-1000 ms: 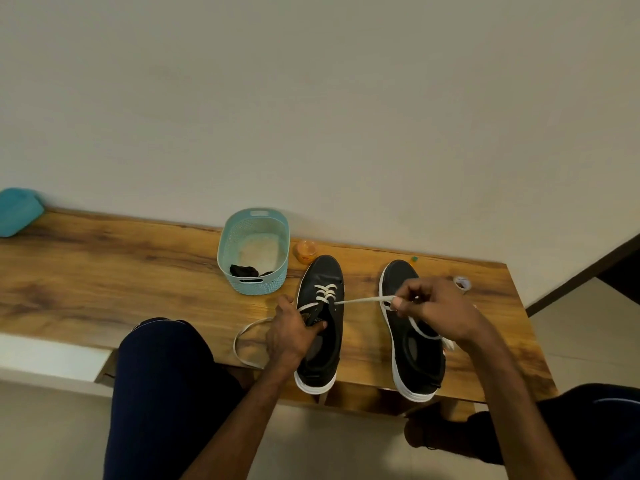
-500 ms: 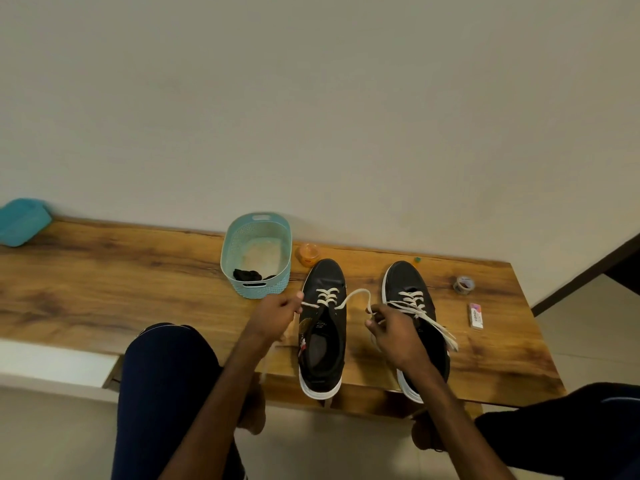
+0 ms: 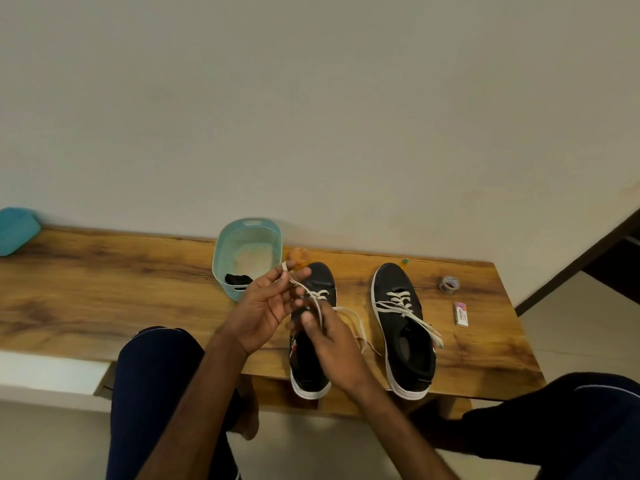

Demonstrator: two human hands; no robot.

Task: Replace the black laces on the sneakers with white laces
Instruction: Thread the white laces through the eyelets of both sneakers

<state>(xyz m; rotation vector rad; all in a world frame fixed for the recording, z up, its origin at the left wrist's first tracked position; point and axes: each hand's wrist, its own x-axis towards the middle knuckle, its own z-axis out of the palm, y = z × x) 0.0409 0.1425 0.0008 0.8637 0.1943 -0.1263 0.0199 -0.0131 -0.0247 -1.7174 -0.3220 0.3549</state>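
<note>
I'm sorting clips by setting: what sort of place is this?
Probably a room in a home: a low wooden bench stands against a plain painted wall, with a teal plastic basket on it.

Black left sneaker [image 3: 323, 282] and right sneaker [image 3: 403, 327] sitting upright, side by side, toes pointing away. On the left one, white lace [image 3: 346, 310] running partway up, loose ends lifting clear.

wall [image 3: 311, 116]: plain off-white, fills the upper frame | bench [image 3: 104, 289]: brown wood-grain top with dark streaks, set against the wall | floor [image 3: 571, 323]: pale, smooth, right of the bench | dark trim [image 3: 588, 247]: slanting strip at the right edge | light: soft, even
</note>
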